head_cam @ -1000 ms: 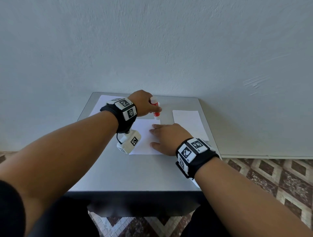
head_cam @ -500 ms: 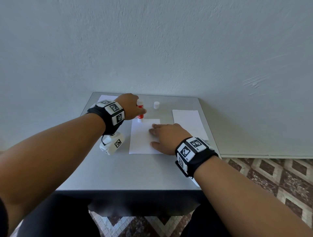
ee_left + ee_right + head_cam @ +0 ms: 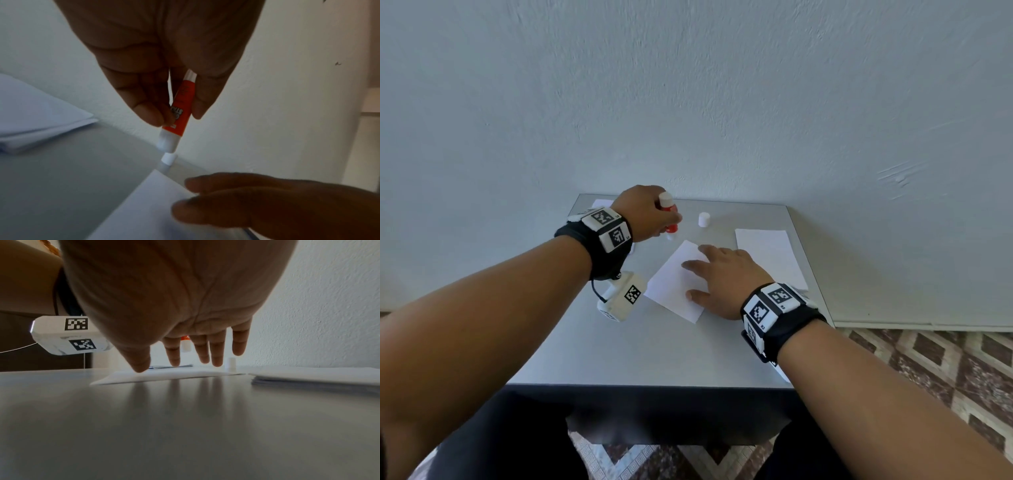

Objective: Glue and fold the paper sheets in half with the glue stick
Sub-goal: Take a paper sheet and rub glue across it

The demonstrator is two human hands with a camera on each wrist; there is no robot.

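My left hand (image 3: 650, 216) grips a red glue stick (image 3: 669, 219) upright, uncapped tip pointing down just above the table beyond the sheet's far corner. In the left wrist view the glue stick (image 3: 180, 110) is pinched between thumb and fingers. A white paper sheet (image 3: 674, 284) lies turned at an angle in the middle of the table. My right hand (image 3: 719, 274) rests flat on it with straight, spread fingers (image 3: 174, 353). The white cap (image 3: 704, 219) stands on the table behind the sheet.
A stack of white sheets (image 3: 770, 253) lies at the right of the grey table (image 3: 654, 353). More white paper (image 3: 37, 113) lies at the far left corner. A pale wall rises right behind the table. Patterned floor tiles (image 3: 945, 370) lie to the right.
The sheet under my right hand has turned from straight to an angle. My left hand moved left with the glue stick, away from the cap that now stands alone, then lifted slightly.
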